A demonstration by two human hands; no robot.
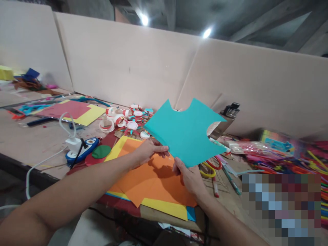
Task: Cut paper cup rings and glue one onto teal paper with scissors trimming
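Between my two hands a teal sheet of paper [186, 131] is held up above the table, tilted, with rounded notches cut from its top and right edges. My left hand [151, 150] pinches its lower left edge, thumb in front. At the bottom edge, my right hand [188, 174] grips the sheet between thumb and fingers; some fingers are hidden behind it. Below lie orange paper sheets [135, 184], partly over yellow sheets [166, 208] and a blue one [191, 214]. A green paper circle [101, 151] rests left of the stack.
Paper rings and small round crafts [132, 125] stand behind the stack. A blue-and-white power strip [82, 152] with a white plug sits left. Scissors with yellow handles [208, 169], markers [232, 179] and a dark-topped bottle [225, 119] are right. White panels [128, 65] close off the back.
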